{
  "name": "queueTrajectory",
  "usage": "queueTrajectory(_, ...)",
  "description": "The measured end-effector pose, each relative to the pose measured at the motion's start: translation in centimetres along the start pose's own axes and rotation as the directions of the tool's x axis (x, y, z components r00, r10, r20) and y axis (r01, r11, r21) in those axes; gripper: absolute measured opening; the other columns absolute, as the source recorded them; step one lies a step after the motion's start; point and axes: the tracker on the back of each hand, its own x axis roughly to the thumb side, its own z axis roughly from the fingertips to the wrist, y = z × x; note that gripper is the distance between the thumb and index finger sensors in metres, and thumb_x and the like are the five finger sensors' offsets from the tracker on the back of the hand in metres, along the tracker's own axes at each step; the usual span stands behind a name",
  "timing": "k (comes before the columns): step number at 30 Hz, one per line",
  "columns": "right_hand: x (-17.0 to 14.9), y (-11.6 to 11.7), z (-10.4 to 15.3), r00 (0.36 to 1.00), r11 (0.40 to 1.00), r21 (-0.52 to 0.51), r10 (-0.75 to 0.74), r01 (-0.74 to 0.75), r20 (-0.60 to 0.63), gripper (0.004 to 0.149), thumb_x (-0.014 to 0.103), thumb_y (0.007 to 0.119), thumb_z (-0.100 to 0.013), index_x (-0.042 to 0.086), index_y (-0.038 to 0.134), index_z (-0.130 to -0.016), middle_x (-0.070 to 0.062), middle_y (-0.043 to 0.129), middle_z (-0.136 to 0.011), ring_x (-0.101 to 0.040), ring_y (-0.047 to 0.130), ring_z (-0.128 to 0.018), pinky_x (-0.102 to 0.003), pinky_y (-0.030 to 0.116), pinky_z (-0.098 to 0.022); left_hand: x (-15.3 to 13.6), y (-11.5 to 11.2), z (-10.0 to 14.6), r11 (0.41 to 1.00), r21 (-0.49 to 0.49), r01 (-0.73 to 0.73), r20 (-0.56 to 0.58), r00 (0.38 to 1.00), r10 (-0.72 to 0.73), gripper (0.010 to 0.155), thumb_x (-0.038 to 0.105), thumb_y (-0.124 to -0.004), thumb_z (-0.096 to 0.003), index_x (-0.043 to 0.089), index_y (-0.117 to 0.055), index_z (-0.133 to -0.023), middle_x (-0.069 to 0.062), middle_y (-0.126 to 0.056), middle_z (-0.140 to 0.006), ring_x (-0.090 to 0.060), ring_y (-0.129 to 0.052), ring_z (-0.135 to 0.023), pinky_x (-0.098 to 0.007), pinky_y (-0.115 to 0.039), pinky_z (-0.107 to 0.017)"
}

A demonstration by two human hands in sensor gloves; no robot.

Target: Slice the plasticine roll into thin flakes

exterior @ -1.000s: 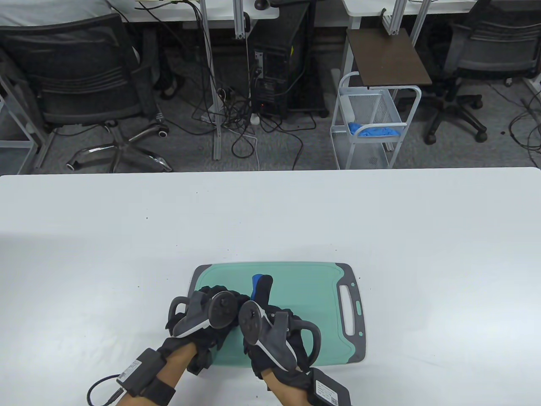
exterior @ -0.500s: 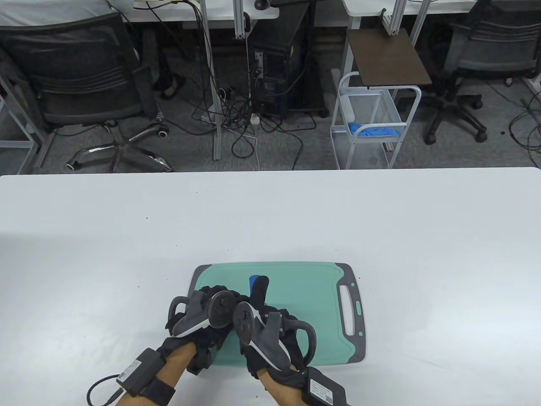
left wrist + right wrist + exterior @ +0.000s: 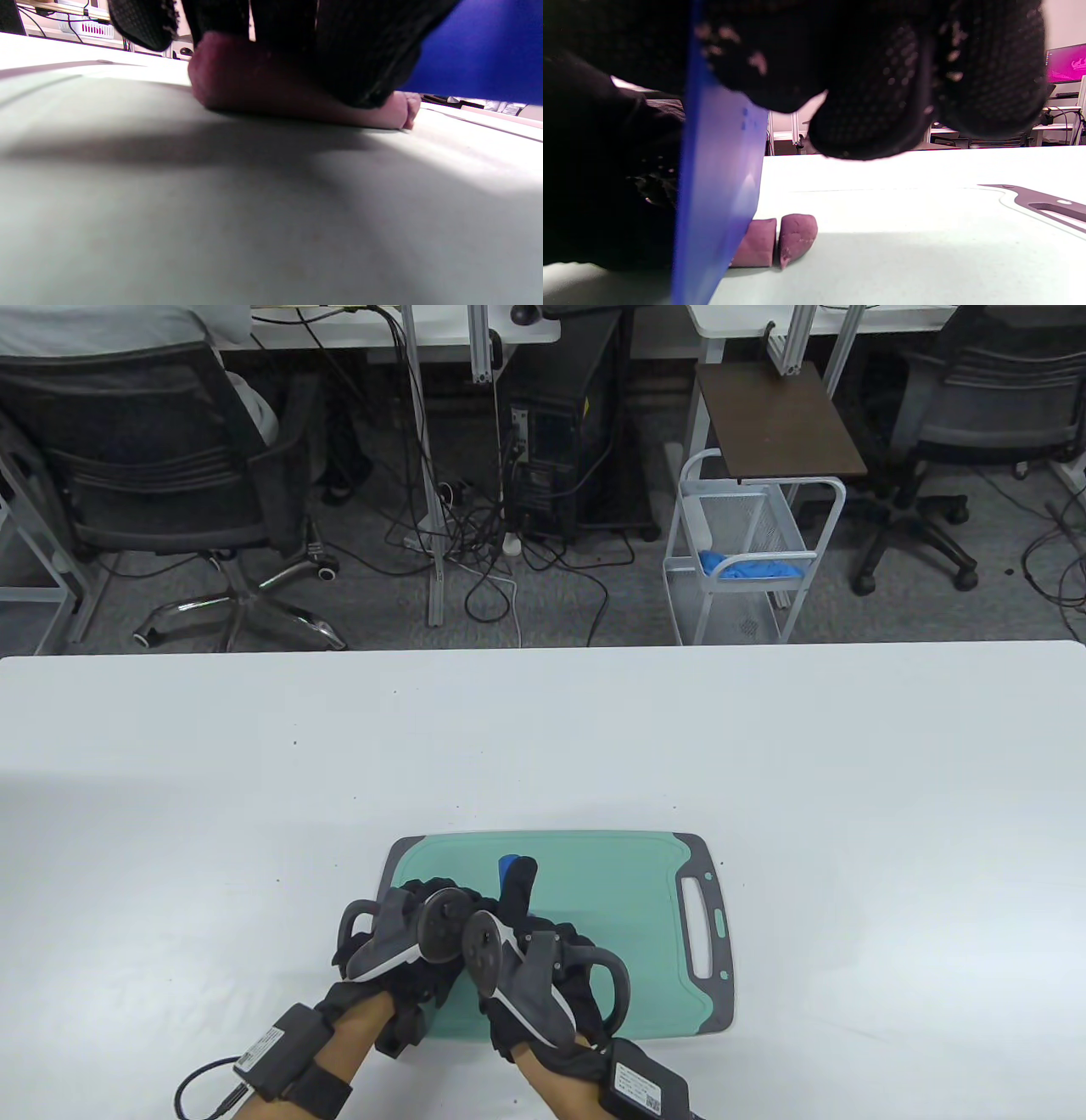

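Board: green cutting board lies at the 6 o'clock edge of your white surface, its grey handle end turned to 3 o'clock.
Roll: your plasticine roll rests on the board, hidden under both hands in the table view; in the left wrist view it shows as a dull pink-brown log lying flat.
Cut pieces: in the right wrist view a short slab and a rounded end piece sit just beside each other at the 3 o'clock side of the blade, a thin gap between them.
Left hand: your left hand presses its gloved fingers down on top of the roll; they lie across it, and how far they wrap around it you cannot tell.
Right hand: your right hand is closed around a blue plastic knife, one finger stretched along it toward 12 o'clock.
Blade: it stands near upright and its lower edge runs out of the frame, so whether it touches the board cannot be told.
Knife tip: a blue end peeks out past your fingertip in the table view.
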Motion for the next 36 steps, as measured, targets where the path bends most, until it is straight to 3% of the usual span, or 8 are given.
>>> queueTrajectory(36,0.7,2.0,-0.5,0.998,0.997,-0.048,0.053,-0.052,0.021,0.08,0.042,0.084,-0.046,0.012,0.039,-0.105,0.0,0.095,-0.032,-0.027,0.103,-0.03,-0.054,0.088,-0.033,0.0,0.0,0.0,1.0,0.0,0.0,0.0,1.0,0.0,0.052,0.047,-0.089,-0.0351,0.045,-0.08,-0.086,0.018,-0.088,-0.096,-0.025,-0.083,-0.1,-0.055,-0.066,-0.077)
